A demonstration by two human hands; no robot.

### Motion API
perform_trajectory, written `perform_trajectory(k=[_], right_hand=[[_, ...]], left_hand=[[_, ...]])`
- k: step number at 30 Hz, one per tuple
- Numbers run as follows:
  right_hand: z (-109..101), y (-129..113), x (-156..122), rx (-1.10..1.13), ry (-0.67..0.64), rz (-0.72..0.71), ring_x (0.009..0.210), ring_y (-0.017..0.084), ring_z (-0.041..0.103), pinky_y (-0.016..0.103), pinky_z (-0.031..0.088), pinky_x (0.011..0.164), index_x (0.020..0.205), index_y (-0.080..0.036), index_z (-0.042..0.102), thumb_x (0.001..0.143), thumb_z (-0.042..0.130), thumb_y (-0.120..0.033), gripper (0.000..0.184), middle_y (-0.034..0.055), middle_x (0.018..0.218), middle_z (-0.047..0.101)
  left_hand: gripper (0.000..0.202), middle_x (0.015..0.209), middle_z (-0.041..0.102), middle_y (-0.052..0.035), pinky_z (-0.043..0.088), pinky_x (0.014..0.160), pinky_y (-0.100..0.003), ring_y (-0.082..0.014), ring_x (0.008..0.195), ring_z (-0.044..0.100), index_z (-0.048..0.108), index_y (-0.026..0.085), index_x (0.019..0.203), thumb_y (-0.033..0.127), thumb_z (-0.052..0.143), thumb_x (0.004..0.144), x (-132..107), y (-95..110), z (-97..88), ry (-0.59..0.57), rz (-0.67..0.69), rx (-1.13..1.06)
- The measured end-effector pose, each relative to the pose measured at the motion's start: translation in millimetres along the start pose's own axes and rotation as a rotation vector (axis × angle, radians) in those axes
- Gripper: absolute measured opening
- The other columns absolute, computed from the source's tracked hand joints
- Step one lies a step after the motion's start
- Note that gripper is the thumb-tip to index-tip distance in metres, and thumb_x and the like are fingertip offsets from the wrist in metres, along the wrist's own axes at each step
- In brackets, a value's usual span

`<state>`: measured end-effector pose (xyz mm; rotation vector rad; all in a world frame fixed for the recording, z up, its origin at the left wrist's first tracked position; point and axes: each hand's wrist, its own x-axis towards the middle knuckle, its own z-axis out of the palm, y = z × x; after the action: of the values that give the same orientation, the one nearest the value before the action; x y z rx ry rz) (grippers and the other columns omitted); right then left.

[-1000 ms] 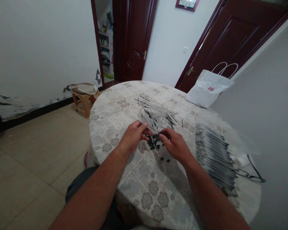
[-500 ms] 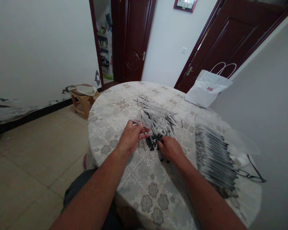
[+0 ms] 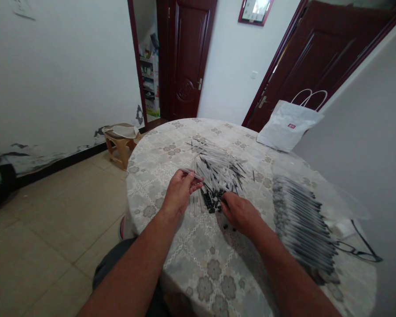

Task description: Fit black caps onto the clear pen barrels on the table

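My left hand (image 3: pixel 180 192) is closed around a thin clear pen tube (image 3: pixel 190 173) that sticks out past its fingers toward the far side. My right hand (image 3: pixel 239 212) rests on the round table (image 3: pixel 171 145), fingers curled and pinching among a small heap of black caps (image 3: pixel 212 201). Just beyond both hands lies a loose pile of clear tubes with black refills (image 3: pixel 218 165). A few single black caps lie beside my right hand.
A neat row of assembled pens (image 3: pixel 300 220) lies on plastic at the table's right. A white paper bag (image 3: pixel 288 125) leans at the far right by a dark door. Black-framed glasses (image 3: pixel 359 251) sit near the right edge. A small stool (image 3: pixel 120 138) stands on the floor left.
My left hand has lifted slightly with the tube in it. My right hand dropped from beside the left down onto the black caps. The view shifted a little.
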<state>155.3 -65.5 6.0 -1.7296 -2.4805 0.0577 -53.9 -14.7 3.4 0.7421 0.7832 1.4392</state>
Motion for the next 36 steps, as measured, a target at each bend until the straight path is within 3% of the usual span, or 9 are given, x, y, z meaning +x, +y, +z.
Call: perform_trajectory(k=[25,31,36], right_hand=[[1.0,2.7,-0.1,-0.049,0.009,0.026,0.084,0.019,0.064,0.027,0.038,0.070,0.099,-0.020,0.057,0.102,0.047,-0.024,0.011,0.0057,0.096,0.067],[-0.9,6.1,-1.4,0.054,0.211,-0.053,0.085,0.020,0.063,0.028,0.044,0.074,0.102,-0.020,0.059,0.101,0.047,-0.021,0.012,0.0077,0.096,0.064],[-3.8,-2.6,-3.6,0.335,0.431,-0.115,0.088,0.020,0.063,0.030,0.048,0.079,0.104,-0.021,0.061,0.101,0.048,-0.024,0.014,0.0080,0.097,0.065]], left_hand=[[0.021,0.088,0.069,-0.0036,0.061,0.080,-0.037,-0.0200,0.085,0.075,0.053,0.019,0.095,0.030,0.070,0.086,-4.5,2.2,3.7,-0.009,-0.026,0.042],[0.015,0.090,0.069,-0.0048,0.063,0.074,-0.036,-0.0191,0.080,0.074,0.058,0.018,0.096,0.025,0.068,0.087,-5.0,0.5,3.8,-0.017,-0.041,0.114],[0.014,0.091,0.071,-0.0076,0.064,0.071,-0.034,-0.0210,0.081,0.076,0.058,0.017,0.094,0.024,0.069,0.089,-8.2,-3.7,5.9,-0.086,-0.132,0.106]])
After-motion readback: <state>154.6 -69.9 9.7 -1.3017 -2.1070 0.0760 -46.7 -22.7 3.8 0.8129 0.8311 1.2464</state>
